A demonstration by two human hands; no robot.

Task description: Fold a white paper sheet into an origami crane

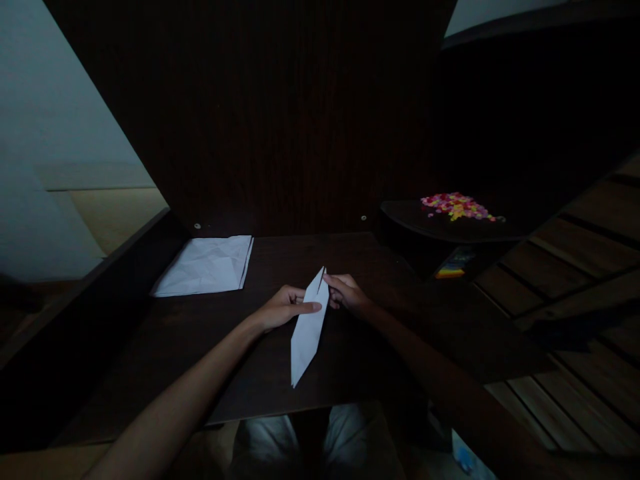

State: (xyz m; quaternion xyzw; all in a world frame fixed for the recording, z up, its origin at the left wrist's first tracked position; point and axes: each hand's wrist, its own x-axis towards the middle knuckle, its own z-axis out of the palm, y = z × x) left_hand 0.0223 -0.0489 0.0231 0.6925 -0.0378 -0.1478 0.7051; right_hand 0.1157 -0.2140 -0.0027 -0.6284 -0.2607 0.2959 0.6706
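A long strip of folded white paper (307, 335), pointed at both ends, is held above the dark desk (270, 267). My left hand (287, 308) grips its middle from the left, thumb flat across the front and fingers behind. At the upper right edge, my right hand (345, 292) pinches the paper near its top tip, where a narrow slit runs between two flaps. The right fingertips are partly hidden behind the paper.
Creased white sheets (207, 265) lie in a stack at the desk's back left. On a curved shelf (415, 223) at right sits a pile of small pink, red and yellow pieces (457, 205). A dark side board (100, 287) edges the left; wooden slats (590, 247) are at far right.
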